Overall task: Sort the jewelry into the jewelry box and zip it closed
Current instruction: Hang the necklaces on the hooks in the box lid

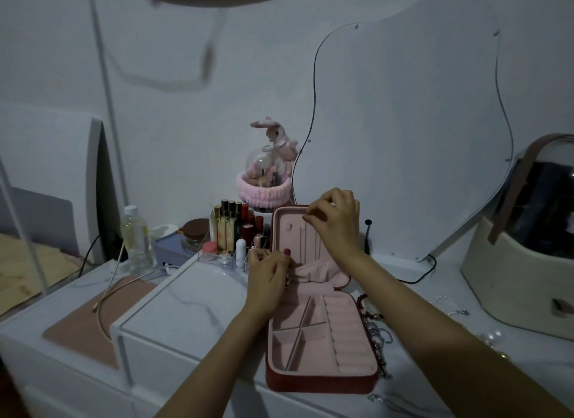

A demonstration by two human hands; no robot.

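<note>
A red jewelry box with pink lining lies open on the white dresser, lid upright at the back. Its base shows divided compartments and ring rolls, with nothing visible in them. My left hand pinches the pink pocket flap at the bottom of the lid. My right hand is up at the lid's top edge, fingers pinched on a thin necklace chain hanging down the lid. Loose jewelry, dark beads and silvery chains, lies against the box's right side.
A clear organizer of lipsticks and bottles stands left of the lid. A wavy mirror leans behind. A cream cosmetic case sits at right, with pearls and a silver chain in front. A bottle stands at left.
</note>
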